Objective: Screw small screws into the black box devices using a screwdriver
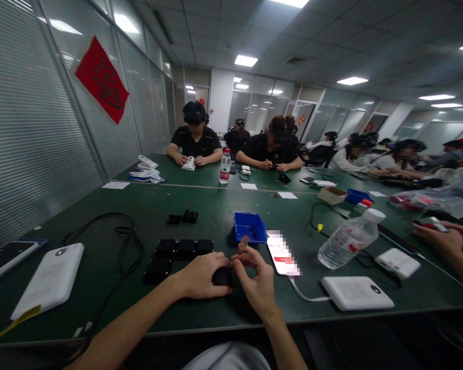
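The left hand (202,275) grips a black case (222,277), seemingly unfinished, while the right hand (261,280) pinches a screwdriver (244,241) beside it, with black boxes (185,248), perhaps done, left of both hands and a blue tray (250,239) beyond.

Looking across the worktop (204,203)
Seeing a tray (263,237) beyond the right hand (256,280), boxes (185,248) leftward, a phone (280,252) rightward.

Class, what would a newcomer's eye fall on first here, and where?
First comes the red diamond-shaped hanging on the partition, upper left. Then the blue tray just below centre, with a lit phone at its right. In the near foreground, the left hand holds a black part and the right hand a small tool.
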Tool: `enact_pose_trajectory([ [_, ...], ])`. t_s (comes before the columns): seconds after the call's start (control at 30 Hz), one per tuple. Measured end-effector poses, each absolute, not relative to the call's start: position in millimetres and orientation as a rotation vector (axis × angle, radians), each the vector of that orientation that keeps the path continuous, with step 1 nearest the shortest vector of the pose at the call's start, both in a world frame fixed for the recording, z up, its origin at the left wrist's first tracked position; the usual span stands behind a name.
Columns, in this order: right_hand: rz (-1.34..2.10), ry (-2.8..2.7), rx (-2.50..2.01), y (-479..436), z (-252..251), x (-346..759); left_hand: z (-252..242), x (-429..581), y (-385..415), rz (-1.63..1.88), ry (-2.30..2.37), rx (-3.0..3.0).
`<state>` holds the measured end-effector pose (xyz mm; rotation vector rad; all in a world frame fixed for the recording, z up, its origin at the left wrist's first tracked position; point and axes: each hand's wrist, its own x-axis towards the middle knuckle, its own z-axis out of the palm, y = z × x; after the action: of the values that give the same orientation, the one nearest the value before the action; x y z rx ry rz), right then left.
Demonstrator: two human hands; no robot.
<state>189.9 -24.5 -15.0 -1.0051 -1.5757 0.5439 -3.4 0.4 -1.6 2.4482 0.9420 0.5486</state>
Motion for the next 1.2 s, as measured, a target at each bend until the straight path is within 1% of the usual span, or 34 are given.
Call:
enact_pose_trajectory([
  [0.6,0.559,-1.573,-1.009,-23.0,-15.0,189.7,-1.6,-2.1,0.0,0.538,0.974,2.477],
  [0.87,0.457,-1.584,-1.001,-20.9,-17.5,190.4,2.8,-1.9,-1.6,0.525,0.978,2.479],
  [1.2,0.459,-1.581,-1.006,-22.4,-14.7,189.6,-0.6,-1.9,-0.3,0.531,0.973,2.485],
])
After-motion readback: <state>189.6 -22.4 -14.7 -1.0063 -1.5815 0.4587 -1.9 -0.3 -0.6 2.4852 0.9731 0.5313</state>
